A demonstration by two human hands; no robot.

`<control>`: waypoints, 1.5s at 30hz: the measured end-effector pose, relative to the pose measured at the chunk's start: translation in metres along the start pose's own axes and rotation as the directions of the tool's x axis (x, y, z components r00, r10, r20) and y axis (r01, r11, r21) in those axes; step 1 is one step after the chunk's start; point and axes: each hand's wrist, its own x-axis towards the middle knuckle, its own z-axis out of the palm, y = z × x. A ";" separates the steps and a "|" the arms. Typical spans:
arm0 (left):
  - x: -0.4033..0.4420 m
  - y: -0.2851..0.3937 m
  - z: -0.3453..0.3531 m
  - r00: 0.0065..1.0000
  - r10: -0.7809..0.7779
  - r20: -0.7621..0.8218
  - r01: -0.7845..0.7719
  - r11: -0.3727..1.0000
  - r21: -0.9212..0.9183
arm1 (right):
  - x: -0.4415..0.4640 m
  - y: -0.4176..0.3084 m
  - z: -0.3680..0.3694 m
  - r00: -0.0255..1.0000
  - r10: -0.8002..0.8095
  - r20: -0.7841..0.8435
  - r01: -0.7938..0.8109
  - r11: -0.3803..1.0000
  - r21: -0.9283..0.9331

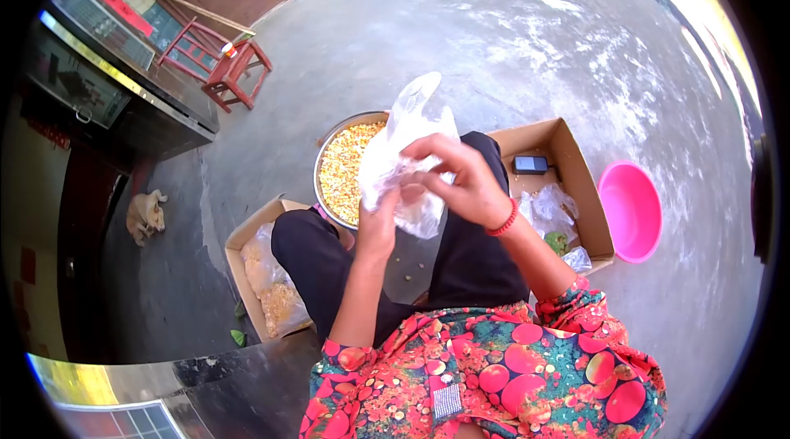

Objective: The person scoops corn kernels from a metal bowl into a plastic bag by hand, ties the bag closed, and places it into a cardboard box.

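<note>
A clear plastic bag (pixel 418 122) hangs crumpled between my two hands, above my knees. My left hand (pixel 380 221) grips the bag's lower left part with bent fingers. On the right, my right hand (pixel 461 180), with a red beaded bracelet at the wrist, has its fingers curled at the bag's near side; the fingertips are partly hidden by plastic. Just beyond, a round metal basin (pixel 319 171) holds loose yellow corn kernels (pixel 350 161). The bag covers the basin's right part.
Left of my knee, a cardboard box (pixel 240 262) contains bagged kernels. To the right, another cardboard box (pixel 594 217) holds a small dark device (pixel 530 165) and plastic bags, beside a pink basin (pixel 629 213). A red wooden chair (pixel 239 77) and a lying dog (pixel 146 215) are farther left.
</note>
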 end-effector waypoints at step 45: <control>-0.048 0.016 -0.111 0.983 0.104 -0.153 -0.160 0.897 -0.413 | -0.023 0.073 0.022 0.972 0.219 0.083 -0.141 0.831 -0.538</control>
